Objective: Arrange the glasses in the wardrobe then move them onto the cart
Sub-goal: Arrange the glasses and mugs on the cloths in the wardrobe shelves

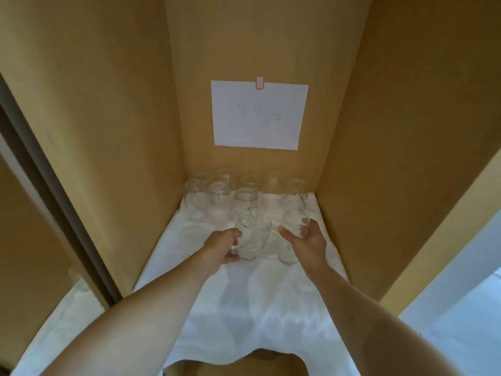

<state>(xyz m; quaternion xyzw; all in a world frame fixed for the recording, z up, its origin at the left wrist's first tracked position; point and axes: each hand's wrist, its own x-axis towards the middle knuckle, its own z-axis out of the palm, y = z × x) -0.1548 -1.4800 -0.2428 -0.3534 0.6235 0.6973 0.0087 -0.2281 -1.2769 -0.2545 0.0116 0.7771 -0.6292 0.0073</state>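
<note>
Several clear glasses (245, 198) stand in rows at the back of the wardrobe shelf, on a white cloth (244, 308). My left hand (223, 248) grips a clear patterned glass (253, 237) from its left side, in the middle of the shelf. My right hand (306, 241) holds a second clear glass (294, 222) just to the right, fingers curled round it. Another glass (286, 257) stands below my right hand, partly hidden by it.
Wooden side walls (122, 158) close in the shelf on both sides. A white paper sheet (259, 115) hangs on the back panel. At far left, past the divider, one glass (78, 278) stands in the neighbouring compartment. A light floor shows at lower right.
</note>
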